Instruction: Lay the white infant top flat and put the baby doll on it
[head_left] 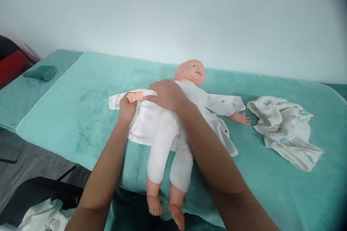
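A baby doll (166, 126) with a white cloth body lies on its back, head toward the wall and feet at the near edge. Beneath it is spread a white printed baby shirt (142, 130); one shirt sleeve (223, 104) covers the doll's arm on the right. The doll's other arm (138, 96) is out of the sleeve and bent across. My right hand (169, 94) rests over the chest, thumb and fingers closed round that arm. My left hand (127, 110) is curled at the loose sleeve (114, 101), beside the doll's small hand; its fingertips are hidden.
Crumpled white printed baby clothing (284, 130) lies on the right of the green-covered massage table (67, 115). The table has a face hole (40, 73) at the far left. A wall stands behind. A black chair (40, 191) with cloth on it is at lower left; a red and black seat (12, 61) is beyond.
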Action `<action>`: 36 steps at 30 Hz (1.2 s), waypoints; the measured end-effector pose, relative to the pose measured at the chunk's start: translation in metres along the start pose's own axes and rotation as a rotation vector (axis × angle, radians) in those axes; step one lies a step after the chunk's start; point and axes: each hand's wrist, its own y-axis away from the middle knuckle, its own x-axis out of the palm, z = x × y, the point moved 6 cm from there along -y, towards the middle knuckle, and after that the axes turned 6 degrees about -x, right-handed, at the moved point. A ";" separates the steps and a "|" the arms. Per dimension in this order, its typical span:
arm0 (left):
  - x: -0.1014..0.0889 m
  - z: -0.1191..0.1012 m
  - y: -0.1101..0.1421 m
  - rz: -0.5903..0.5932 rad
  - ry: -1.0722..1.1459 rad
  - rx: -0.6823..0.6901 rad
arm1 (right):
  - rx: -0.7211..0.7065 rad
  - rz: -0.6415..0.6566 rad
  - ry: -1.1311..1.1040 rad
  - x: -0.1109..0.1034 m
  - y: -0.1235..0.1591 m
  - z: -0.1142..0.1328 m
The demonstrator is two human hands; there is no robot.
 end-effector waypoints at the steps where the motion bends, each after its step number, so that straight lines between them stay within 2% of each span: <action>1: -0.001 0.001 0.000 0.000 0.015 -0.003 | 0.012 -0.001 0.008 -0.001 0.001 -0.001; 6: -0.003 0.004 0.002 0.014 0.159 -0.069 | 0.037 0.011 0.026 -0.004 0.005 -0.003; 9: -0.004 0.005 0.003 -0.016 0.237 -0.116 | 0.042 0.021 0.039 -0.003 0.005 -0.003; 16: -0.004 0.001 0.008 -0.057 0.389 -0.120 | 0.052 0.035 0.042 0.000 0.005 -0.003; 23: -0.005 -0.001 0.011 -0.061 0.377 -0.092 | 0.052 0.038 0.092 0.007 0.005 -0.009; 25: -0.005 -0.005 0.014 -0.086 0.313 -0.042 | 0.063 0.037 0.120 0.009 0.005 -0.010; 30: -0.008 -0.023 0.026 -0.189 0.004 0.237 | 0.083 0.016 0.171 0.010 0.006 -0.009; 36: -0.005 -0.027 0.034 -0.205 -0.065 0.370 | 0.107 -0.005 0.258 0.009 0.007 -0.010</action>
